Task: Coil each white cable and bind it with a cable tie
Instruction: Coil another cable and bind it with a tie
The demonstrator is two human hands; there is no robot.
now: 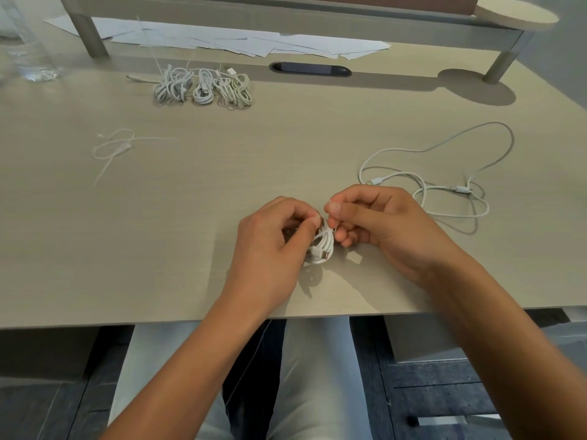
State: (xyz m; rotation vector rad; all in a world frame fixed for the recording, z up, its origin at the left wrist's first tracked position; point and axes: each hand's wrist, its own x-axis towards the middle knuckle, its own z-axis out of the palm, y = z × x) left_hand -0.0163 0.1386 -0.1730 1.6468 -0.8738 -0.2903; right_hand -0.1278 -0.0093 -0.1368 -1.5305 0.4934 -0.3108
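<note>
Coiled cable [322, 246] near desk edge [190, 320]

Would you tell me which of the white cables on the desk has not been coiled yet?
The loose cable sprawled to the right of the right hand; the bundles at the back are coiled.

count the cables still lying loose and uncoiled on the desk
1. The loose cable sprawls on the desk to the right of the right hand. Its loops overlap, so a second cable tangled within it cannot be ruled out.
</note>
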